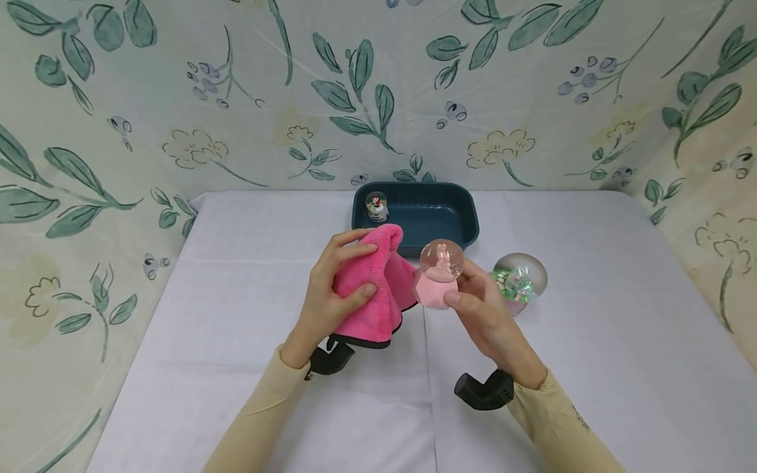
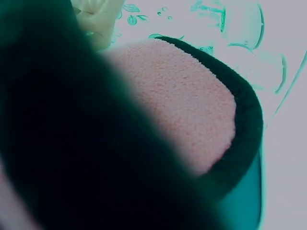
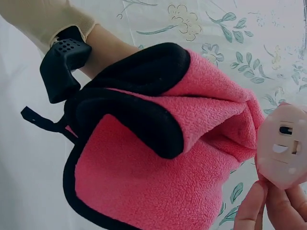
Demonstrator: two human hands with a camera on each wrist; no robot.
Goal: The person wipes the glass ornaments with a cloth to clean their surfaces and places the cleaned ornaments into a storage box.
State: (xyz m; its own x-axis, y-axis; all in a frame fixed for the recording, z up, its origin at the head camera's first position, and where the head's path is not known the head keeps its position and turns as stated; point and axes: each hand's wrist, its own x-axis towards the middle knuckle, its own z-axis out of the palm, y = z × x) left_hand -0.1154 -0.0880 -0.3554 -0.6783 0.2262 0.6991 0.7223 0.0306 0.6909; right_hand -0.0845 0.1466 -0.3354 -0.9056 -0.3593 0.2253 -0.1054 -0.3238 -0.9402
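My left hand (image 1: 331, 282) grips a folded pink cloth (image 1: 369, 289) with black edging, its fingers and thumb spread over the fabric. Beside it, my right hand (image 1: 485, 309) holds a small snow globe (image 1: 439, 272) upright by its pink base, thumb in front. A pale figure shows inside the clear dome. The cloth's right edge meets the globe's left side in the head view. In the right wrist view the underside of the globe's base (image 3: 283, 146) faces the camera, with small slots in it. Cloth (image 2: 177, 96) fills much of the left wrist view, behind a dark blur.
A dark blue tray (image 1: 437, 223) stands at the back of the white-covered table (image 1: 236, 263), with a small snow globe (image 1: 376, 206) at its left end. Right of my right hand lies a larger globe (image 1: 520, 282) with green glitter. Patterned fabric (image 1: 402, 98) hangs behind.
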